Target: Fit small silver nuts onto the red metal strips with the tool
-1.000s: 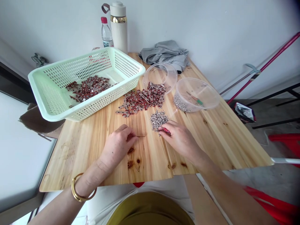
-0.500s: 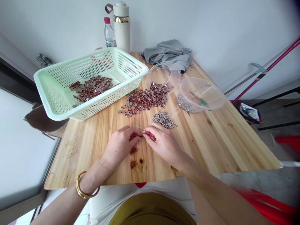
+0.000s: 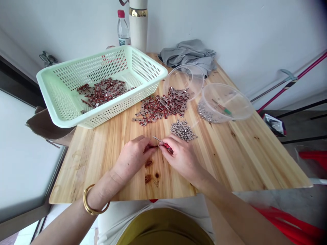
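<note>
My left hand (image 3: 134,153) pinches a small dark reddish-brown strip (image 3: 153,146) over the wooden table, its fingers closed. Right beside it, my right hand (image 3: 180,154) is closed around the red handle of a small screwdriver (image 3: 166,146), its thin metal shaft pointing up and left. The right fingertips meet the strip's end; whether they also hold a tiny part cannot be made out. Just beyond the right hand lies a heap of small silvery metal pieces (image 3: 183,130). A pile of reddish-brown strips with metal spots (image 3: 163,106) spreads behind both hands.
A pale green perforated basket (image 3: 102,120) with more strips stands at the left. A clear tub (image 3: 240,114) at the right holds metal pieces and a green-handled tool. Behind are a clear lid (image 3: 200,81), grey cloth (image 3: 187,52), a bottle (image 3: 123,30) and a flask (image 3: 138,32).
The view has shifted slightly, so the table things appear a little further right. Both hands keep their hold at nearly the same place, with no other visible change.
</note>
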Demonstrator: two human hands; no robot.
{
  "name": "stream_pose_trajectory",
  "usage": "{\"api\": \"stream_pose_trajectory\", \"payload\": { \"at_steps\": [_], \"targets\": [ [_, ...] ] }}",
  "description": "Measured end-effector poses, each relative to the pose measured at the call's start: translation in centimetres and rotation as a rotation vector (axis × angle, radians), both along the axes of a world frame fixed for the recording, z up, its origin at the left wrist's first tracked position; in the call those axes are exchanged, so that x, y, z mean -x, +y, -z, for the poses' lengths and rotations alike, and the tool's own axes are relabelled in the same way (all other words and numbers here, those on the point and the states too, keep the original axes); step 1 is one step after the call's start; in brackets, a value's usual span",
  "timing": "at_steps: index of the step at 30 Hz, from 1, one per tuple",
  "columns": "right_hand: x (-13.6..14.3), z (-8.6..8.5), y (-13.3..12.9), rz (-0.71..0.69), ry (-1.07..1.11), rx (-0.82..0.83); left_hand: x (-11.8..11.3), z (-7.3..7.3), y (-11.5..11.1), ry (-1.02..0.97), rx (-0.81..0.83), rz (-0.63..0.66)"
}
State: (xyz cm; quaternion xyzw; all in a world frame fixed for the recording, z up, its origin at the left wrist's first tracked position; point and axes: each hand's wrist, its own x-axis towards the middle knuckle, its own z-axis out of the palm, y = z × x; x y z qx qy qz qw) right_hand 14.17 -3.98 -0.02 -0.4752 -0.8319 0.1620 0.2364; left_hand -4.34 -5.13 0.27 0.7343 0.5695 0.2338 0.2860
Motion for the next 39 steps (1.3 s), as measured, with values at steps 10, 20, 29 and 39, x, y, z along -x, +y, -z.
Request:
{"api": "stream_pose_trajectory", "payload": {
  "at_steps": [10, 20, 29, 39],
  "targets": [
    [0.2, 0.4, -1.0, -0.069, -0.122, -0.168, -0.1, -0.3, 0.1, 0.064, -0.017, -0.036],
    [-0.8, 0.1, -1.8, -0.112, 0.02, -0.034, -0.4, 0.0, -0.1, 0.073, -0.019, -0.112],
    [-0.9, 0.0, -3.0, 0.063, 0.05, 0.004, -0.8, -0.6, 0.3, 0.156, 0.004, -0.126],
    [-0.7, -0.1, -2.9, 0.07, -0.019, 0.022, -0.9, -0.7, 0.4, 0.165, 0.045, -0.124]
  ]
}}
